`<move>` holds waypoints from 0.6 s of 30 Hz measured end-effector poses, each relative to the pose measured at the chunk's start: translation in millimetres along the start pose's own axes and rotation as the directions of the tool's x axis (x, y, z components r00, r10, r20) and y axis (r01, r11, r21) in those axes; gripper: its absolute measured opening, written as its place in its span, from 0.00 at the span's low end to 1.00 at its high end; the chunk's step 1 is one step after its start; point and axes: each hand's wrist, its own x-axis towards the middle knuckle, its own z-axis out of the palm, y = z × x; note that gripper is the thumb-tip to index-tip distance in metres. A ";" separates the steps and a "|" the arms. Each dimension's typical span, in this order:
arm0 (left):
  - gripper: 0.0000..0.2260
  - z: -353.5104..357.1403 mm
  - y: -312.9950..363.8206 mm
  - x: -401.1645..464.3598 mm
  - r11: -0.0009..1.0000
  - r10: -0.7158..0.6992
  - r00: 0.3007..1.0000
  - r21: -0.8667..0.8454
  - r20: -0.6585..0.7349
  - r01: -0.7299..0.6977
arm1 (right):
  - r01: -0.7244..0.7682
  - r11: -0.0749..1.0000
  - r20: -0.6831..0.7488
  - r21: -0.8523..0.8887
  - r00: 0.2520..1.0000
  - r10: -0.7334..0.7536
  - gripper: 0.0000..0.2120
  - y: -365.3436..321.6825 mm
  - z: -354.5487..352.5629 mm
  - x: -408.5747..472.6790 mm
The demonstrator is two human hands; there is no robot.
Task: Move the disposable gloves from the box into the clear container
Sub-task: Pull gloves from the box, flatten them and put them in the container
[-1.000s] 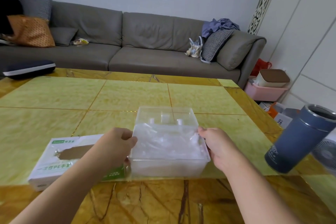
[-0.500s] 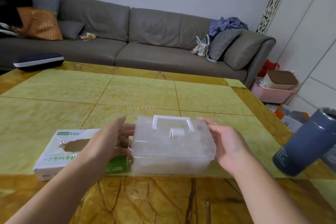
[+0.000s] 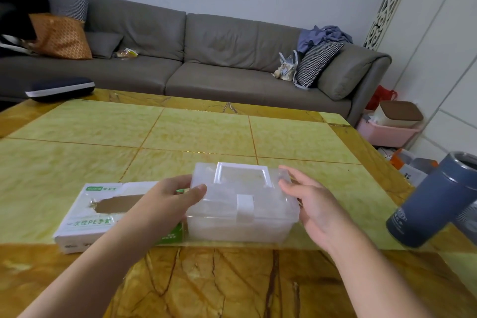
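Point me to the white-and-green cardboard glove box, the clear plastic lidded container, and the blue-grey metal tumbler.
white-and-green cardboard glove box [image 3: 85, 217]: head view, on its top face left of the torn opening.
clear plastic lidded container [image 3: 260, 227]: head view, on its front wall.
blue-grey metal tumbler [image 3: 428, 204]: head view, on its side.

glove box [image 3: 103, 214] left of clear container [image 3: 242, 214] – touching; flask [image 3: 433, 204] right.

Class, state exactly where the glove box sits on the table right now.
In the head view the glove box lies at the table's near left, directly left of the clear container, partly under the left hand.
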 end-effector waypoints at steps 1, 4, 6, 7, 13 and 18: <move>0.08 2.2 1.4 -1.5 0.999 0.011 1.000 0.035 -0.028 -0.010 | 0.018 1.000 -0.014 -0.015 1.000 -0.018 0.23 1.2 1.0 0.7; 0.12 6.5 1.8 -3.6 0.996 0.029 0.994 0.087 -0.101 -0.020 | 0.104 0.971 -0.057 -0.214 0.991 -0.119 0.22 1.6 6.0 -1.7; 0.18 8.0 0.9 -4.4 0.990 0.067 0.986 0.129 -0.151 -0.047 | 0.171 0.841 -0.108 -0.513 0.959 -0.261 0.22 -4.0 8.8 -9.6; 0.21 9.3 0.8 -5.0 0.986 0.092 0.979 0.155 -0.181 -0.064 | 0.203 0.725 -0.110 -0.658 0.927 -0.359 0.24 -6.9 9.9 -14.5; 0.24 14.5 -1.2 -6.9 0.960 0.183 0.954 0.254 -0.236 -0.122 | 0.483 0.270 0.322 -0.833 0.820 -0.473 0.29 -11.8 43.7 -46.2; 0.24 14.0 -1.1 -7.7 0.961 0.189 0.954 0.246 -0.234 -0.130 | 0.528 0.105 0.395 -0.843 0.739 -0.545 0.25 2.7 52.4 -42.9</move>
